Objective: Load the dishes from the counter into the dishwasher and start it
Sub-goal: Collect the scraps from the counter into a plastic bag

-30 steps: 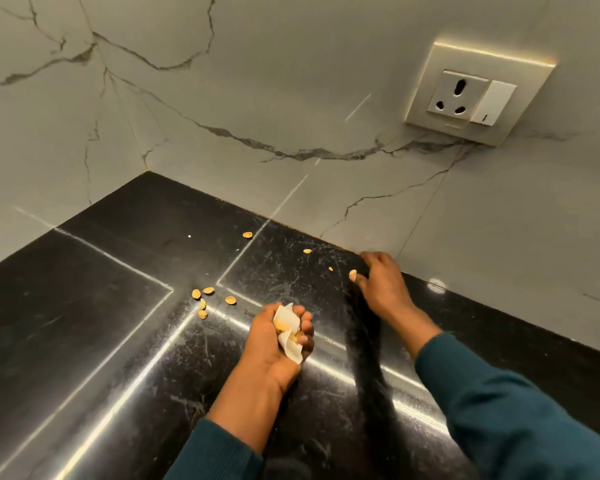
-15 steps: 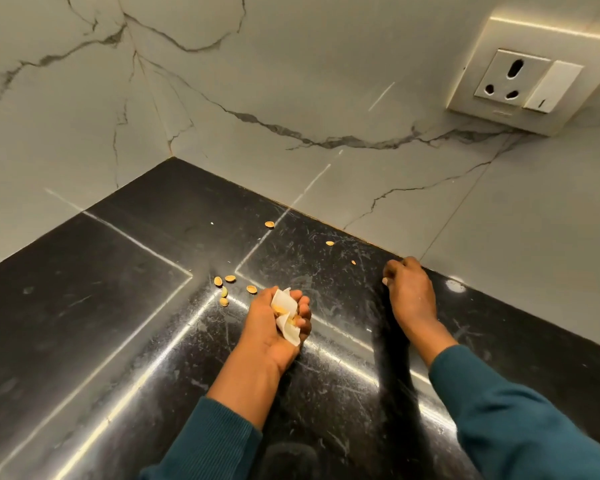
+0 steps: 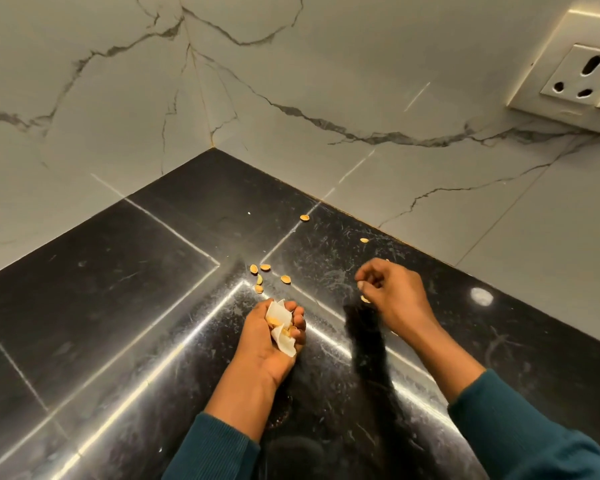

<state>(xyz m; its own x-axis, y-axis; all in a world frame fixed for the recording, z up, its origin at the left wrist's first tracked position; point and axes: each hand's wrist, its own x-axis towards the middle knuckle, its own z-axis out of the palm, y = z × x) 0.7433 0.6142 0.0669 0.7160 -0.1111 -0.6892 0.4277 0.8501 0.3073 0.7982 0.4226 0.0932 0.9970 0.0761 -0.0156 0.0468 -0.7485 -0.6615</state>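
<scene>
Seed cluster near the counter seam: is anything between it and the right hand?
Nothing visible. The right hand hovers to the right of the seed cluster, with only bare black counter between them. The left hand, gripping crumpled paper with seeds, sits nearer the camera, off that line.

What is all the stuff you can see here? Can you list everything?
Small tan seeds: about seven loose, tan, on the counter ahead of the hands.
Crumpled white paper scrap: one, white, in the left palm with a few seeds.
Glossy black stone counter: one, black, below.
Grey-veined marble wall: pale, behind the counter.
White wall socket: one, upper right.
Left hand: cupping the paper.
Right hand: curled, pinching a seed.
</scene>
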